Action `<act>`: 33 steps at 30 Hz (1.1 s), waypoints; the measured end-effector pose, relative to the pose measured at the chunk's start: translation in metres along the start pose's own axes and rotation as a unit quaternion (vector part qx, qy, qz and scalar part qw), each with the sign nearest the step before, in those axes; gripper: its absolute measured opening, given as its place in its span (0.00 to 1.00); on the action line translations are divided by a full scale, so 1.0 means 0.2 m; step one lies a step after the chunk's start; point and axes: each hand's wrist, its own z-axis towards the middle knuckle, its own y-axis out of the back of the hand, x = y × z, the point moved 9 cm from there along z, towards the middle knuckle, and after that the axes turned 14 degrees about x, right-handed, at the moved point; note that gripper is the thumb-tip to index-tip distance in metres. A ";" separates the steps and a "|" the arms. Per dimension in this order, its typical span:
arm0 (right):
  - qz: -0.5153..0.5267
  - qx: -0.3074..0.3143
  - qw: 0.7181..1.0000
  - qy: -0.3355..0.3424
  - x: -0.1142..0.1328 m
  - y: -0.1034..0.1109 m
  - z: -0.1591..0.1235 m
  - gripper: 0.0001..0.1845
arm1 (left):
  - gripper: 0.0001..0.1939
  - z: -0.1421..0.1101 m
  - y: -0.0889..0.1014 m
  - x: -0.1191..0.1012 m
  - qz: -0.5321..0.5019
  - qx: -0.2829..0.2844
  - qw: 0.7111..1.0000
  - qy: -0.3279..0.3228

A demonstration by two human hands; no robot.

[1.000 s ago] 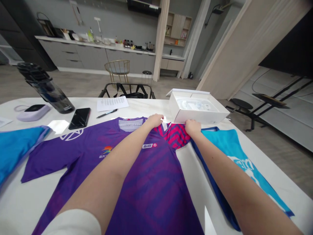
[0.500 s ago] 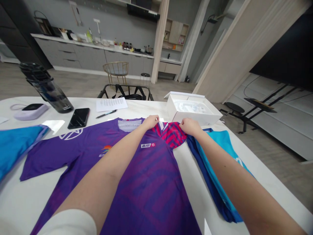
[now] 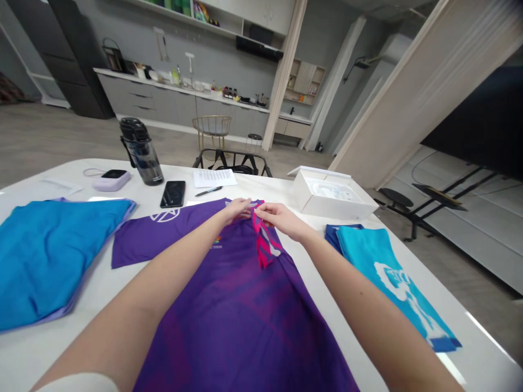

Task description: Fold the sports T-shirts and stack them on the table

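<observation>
A purple jersey [image 3: 241,305] lies on the white table, one sleeve [image 3: 141,239] stretched out to the left. Its pink patterned right sleeve [image 3: 265,247] is turned inward over the chest, and the printed chest badge is partly covered. My right hand [image 3: 278,215] pinches the upper end of this pink sleeve close to the collar. Beside it, my left hand [image 3: 239,209] is closed on the cloth at the collar, its fingertips partly hidden.
A blue garment [image 3: 53,256] lies on the left, and a folded turquoise garment [image 3: 379,261] on the right. Along the far side are a white box [image 3: 335,198], a pen [image 3: 208,191], a paper sheet [image 3: 214,177], a phone [image 3: 173,194], a bottle [image 3: 143,155] and a lilac device [image 3: 112,181].
My right hand has moved left, carrying the pink sleeve in over the jersey's chest. My left hand has shifted slightly left to the collar. The camera view has turned leftward.
</observation>
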 end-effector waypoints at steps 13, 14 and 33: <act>-0.423 -0.104 0.869 -0.234 -0.65 0.27 0.36 0.23 | 0.12 -0.54 0.08 0.22 0.279 -0.038 0.955 0.090; -0.431 -0.094 0.865 -0.240 -0.67 0.28 0.39 0.23 | 0.13 -0.55 0.08 0.21 0.295 -0.041 0.951 0.085; -0.344 -0.199 0.916 -0.052 -0.60 0.53 0.47 0.09 | 0.13 -0.63 -0.01 -0.10 0.089 -0.045 0.985 -0.138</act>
